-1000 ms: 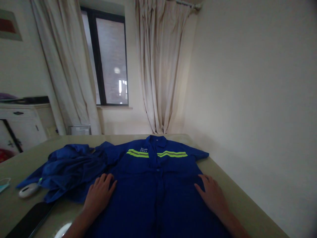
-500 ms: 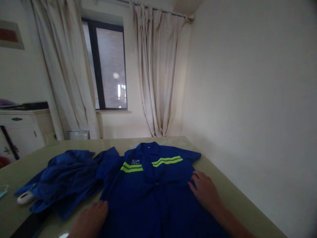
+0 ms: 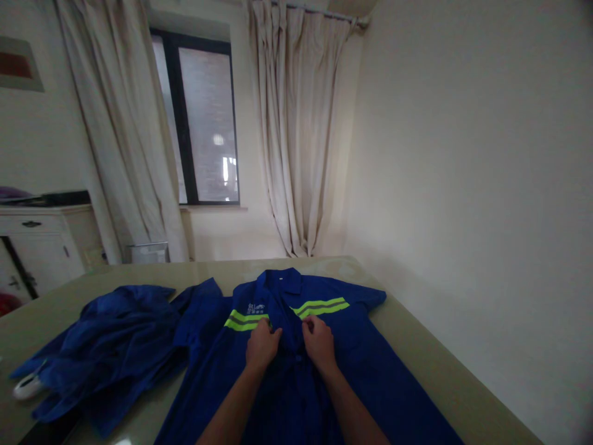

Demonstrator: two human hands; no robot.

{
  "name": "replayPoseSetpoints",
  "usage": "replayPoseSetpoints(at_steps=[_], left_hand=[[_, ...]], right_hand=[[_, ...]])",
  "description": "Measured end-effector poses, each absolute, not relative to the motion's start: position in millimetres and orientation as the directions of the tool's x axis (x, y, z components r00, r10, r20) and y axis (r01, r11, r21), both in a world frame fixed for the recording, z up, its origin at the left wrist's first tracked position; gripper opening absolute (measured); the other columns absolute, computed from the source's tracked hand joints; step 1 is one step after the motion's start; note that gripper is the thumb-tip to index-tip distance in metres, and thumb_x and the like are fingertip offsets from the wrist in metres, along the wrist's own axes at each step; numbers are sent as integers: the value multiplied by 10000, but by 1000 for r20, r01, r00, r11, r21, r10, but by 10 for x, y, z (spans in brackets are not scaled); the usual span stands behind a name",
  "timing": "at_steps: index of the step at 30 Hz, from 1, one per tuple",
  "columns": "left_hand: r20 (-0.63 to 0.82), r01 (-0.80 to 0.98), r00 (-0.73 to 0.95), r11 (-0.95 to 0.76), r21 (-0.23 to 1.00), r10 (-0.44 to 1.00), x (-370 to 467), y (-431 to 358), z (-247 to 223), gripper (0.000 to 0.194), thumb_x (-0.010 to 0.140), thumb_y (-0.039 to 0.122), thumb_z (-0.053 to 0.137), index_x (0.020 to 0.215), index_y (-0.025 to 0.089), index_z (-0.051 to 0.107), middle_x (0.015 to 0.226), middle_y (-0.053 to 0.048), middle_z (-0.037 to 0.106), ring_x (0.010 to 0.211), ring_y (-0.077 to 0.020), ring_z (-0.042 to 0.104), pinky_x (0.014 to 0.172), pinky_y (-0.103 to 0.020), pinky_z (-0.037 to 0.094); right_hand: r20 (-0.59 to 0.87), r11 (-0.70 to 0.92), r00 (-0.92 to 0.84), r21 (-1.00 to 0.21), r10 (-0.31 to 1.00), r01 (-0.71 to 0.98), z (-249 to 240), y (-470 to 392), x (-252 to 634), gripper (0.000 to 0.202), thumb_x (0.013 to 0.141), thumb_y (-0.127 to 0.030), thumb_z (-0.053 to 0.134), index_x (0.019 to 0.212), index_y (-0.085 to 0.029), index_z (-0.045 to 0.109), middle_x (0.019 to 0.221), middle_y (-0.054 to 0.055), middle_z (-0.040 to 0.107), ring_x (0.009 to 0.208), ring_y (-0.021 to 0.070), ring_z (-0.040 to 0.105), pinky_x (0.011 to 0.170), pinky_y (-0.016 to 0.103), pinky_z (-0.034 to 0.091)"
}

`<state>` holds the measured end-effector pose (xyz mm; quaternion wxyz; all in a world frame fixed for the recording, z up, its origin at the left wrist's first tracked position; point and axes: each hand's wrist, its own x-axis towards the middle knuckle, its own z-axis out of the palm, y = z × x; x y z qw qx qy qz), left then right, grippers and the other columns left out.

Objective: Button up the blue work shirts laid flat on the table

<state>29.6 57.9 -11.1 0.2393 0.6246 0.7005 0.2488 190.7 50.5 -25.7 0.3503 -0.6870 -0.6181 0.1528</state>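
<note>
A blue short-sleeved work shirt (image 3: 370,371) with yellow-green and grey chest stripes lies front up on the table, collar away from me. Its neck opening gapes down to about chest height, and a button shows just below. My left hand (image 3: 263,345) is on the left side of that opening, over the stripe and below the white print, fingers pinched at the cloth. Across the gap, my right hand (image 3: 319,340) pinches the other front edge by the right stripe. The fingertips of both hands are partly hidden.
Left of the shirt lies a crumpled blue garment (image 3: 125,334), with a small white object (image 3: 28,386) by its edge. A dark flat object (image 3: 50,429) shows partly beneath it. The pale green table (image 3: 430,352) runs along the wall on the right.
Both hands have moved from the shirt's outer sides inward and up to the front opening. The small pale blue item at the far left has nearly left the view.
</note>
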Motion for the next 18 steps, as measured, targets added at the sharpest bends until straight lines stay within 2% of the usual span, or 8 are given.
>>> replayPoseSetpoints(at_steps=[3, 6, 9, 11, 15, 18], left_hand=[[40, 736, -112, 56, 675, 993, 400, 781, -128, 277, 910, 253, 562, 1156, 166, 652, 1088, -126, 759, 1029, -251, 703, 843, -314, 467], [115, 710, -74, -29, 703, 991, 564, 935, -150, 282, 956, 257, 496, 1164, 156, 658, 1092, -123, 751, 1038, -237, 694, 867, -307, 465], [155, 679, 27, -132, 722, 987, 685, 938, -223, 379, 1034, 268, 334, 1088, 158, 692, 1007, -101, 757, 941, -207, 704, 842, -295, 481], [179, 664, 91, -194, 722, 980, 710, 858, -291, 391, 1034, 230, 321, 1054, 169, 706, 1023, -93, 744, 967, -199, 688, 880, -294, 478], [267, 718, 208, -332, 612, 941, 675, 668, -370, 242, 965, 183, 498, 1058, 209, 720, 1152, -86, 678, 1129, -237, 596, 1007, -344, 421], [300, 792, 225, -353, 498, 927, 637, 596, -353, 258, 983, 186, 469, 1072, 209, 711, 1150, -94, 655, 1115, -256, 578, 1004, -384, 418]], right_hand=[[292, 99, 233, -792, 928, 602, -340, 537, 2002, 262, 959, -280, 432, 1027, -191, 669, 968, 76, 767, 905, 201, 727, 807, 266, 523], [365, 211, 310, -876, 878, 434, -398, 580, 2014, 273, 932, -310, 442, 1087, -187, 629, 880, 55, 731, 771, 210, 695, 725, 288, 531], [427, 273, 298, -855, 854, 441, -431, 598, 2004, 275, 943, -290, 393, 951, -207, 655, 895, 63, 708, 846, 215, 677, 831, 316, 516], [446, 277, 297, -837, 844, 471, -440, 596, 2002, 328, 946, -250, 355, 893, -207, 676, 952, 90, 709, 959, 223, 667, 934, 337, 485], [462, 273, 348, -838, 816, 472, -433, 583, 2013, 377, 957, -247, 322, 982, -187, 693, 1033, 119, 703, 1035, 233, 649, 989, 361, 466], [465, 262, 376, -838, 802, 478, -407, 565, 2012, 402, 965, -261, 302, 977, -182, 695, 1037, 125, 698, 1033, 241, 653, 982, 364, 473]])
